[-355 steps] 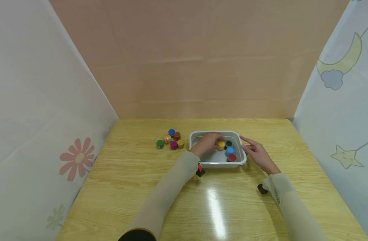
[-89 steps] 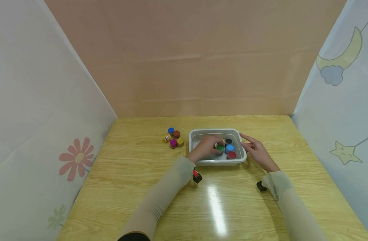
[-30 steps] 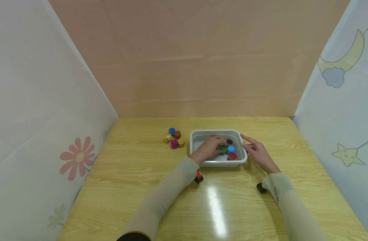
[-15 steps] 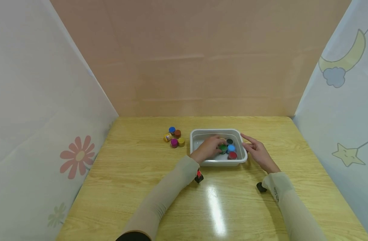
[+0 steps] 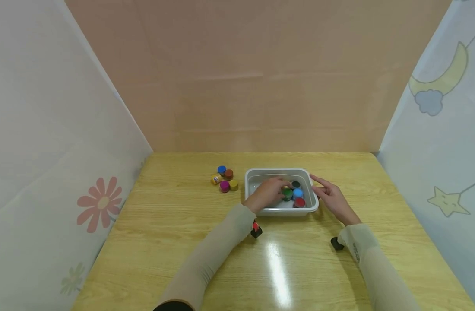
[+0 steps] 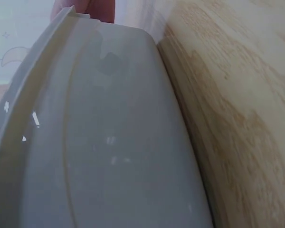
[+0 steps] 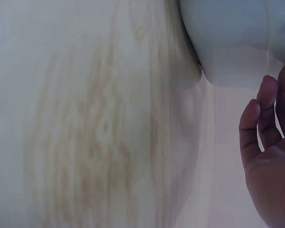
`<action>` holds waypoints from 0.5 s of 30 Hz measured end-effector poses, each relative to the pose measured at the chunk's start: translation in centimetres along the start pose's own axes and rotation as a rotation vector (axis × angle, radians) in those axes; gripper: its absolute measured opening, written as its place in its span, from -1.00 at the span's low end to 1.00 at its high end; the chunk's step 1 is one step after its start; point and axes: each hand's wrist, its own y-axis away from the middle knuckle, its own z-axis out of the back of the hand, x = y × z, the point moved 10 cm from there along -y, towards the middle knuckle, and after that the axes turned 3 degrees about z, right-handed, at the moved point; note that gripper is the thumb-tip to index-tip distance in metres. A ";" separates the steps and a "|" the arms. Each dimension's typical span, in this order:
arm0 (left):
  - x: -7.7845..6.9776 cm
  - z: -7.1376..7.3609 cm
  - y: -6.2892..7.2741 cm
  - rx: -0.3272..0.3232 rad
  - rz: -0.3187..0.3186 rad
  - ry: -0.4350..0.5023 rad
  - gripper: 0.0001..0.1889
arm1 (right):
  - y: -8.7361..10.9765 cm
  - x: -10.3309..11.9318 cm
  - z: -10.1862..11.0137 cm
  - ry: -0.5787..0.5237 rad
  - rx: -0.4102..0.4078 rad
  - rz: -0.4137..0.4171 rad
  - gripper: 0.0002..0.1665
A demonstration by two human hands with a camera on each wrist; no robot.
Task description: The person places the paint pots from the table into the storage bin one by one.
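Since the earliest frame, the green jar point(image 5: 287, 194) has moved from the table point(image 5: 163, 242) left of the tray point(image 5: 282, 211) to inside it, just right of its middle and beside the light blue jar point(image 5: 298, 194). Around the green jar the left hand's point(image 5: 267, 191) thumb and fingers are closed, apparently in a pinch, though the knuckles hide part of the grip. One likely risk is tipping: a finger that snags the lid could topple the green jar or knock the black jar point(image 5: 296, 185) farther back in the tray. Another is the tray sliding, should the left wrist bear on its front rim without the right hand point(image 5: 332, 198) steadying it. That hand touches the tray's right end, fingers loosely extended, thumb and index apart. The left forearm point(image 5: 218, 255) slants in from the tray's front left, wrist over its front rim.
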 end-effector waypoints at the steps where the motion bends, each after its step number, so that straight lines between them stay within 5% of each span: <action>1: 0.0 0.1 0.1 -0.004 0.001 0.008 -0.58 | 0.0 0.0 0.0 -0.003 0.000 0.000 -0.28; 15: 0.8 4.0 2.3 -0.102 -0.033 0.096 -0.63 | 0.1 0.2 -0.1 0.015 -0.006 -0.022 -0.31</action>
